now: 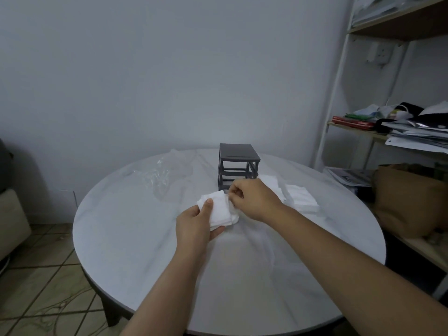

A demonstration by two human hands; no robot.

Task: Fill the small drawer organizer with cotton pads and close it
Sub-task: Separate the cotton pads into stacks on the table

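Note:
A small dark grey drawer organizer (238, 163) stands on the round white table (145, 234), past its middle. Just in front of it my left hand (196, 225) holds a stack of white cotton pads (218, 209), thumb on top and fingers underneath. My right hand (252, 202) is at the stack's right edge, with its fingertips pinching the pads there. The organizer's lower front is hidden behind my right hand. More cotton pads (301, 198) lie in piles on the table to the right of the organizer.
A crumpled clear plastic bag (167, 175) lies on the table to the left of the organizer. A white shelf unit (339, 76) with papers and clutter stands at the right, close to the table's edge. A tiled floor shows at the lower left.

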